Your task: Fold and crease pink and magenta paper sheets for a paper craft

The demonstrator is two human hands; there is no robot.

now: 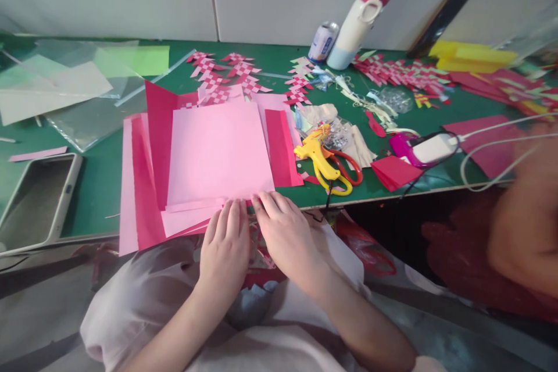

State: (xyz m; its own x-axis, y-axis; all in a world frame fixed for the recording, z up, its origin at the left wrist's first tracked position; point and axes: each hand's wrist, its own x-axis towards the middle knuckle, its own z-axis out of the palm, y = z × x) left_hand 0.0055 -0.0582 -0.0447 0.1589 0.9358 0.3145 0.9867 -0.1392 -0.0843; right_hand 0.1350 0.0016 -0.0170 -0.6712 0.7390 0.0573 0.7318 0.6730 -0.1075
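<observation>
A light pink sheet of paper (220, 151) lies on top of a stack of pink and red sheets at the table's near edge. Its near edge is folded over in a narrow strip. My left hand (226, 241) holds this folded edge near its middle, fingers together on top and thumb hidden. Close beside it, my right hand (283, 229) grips the same edge toward the right corner, its thumb also out of sight. Under the sheet, red paper (159, 145) sticks out at the left, and a folded red piece (281, 148) shows at the right.
Right of the stack lie a yellow glue gun (320, 154) and red-handled scissors (349, 168). Woven paper strips (246, 72), a can (323, 42) and a bottle (360, 23) stand or lie behind. A phone (39, 200) rests at left. Another person's arm (527, 221) is at right.
</observation>
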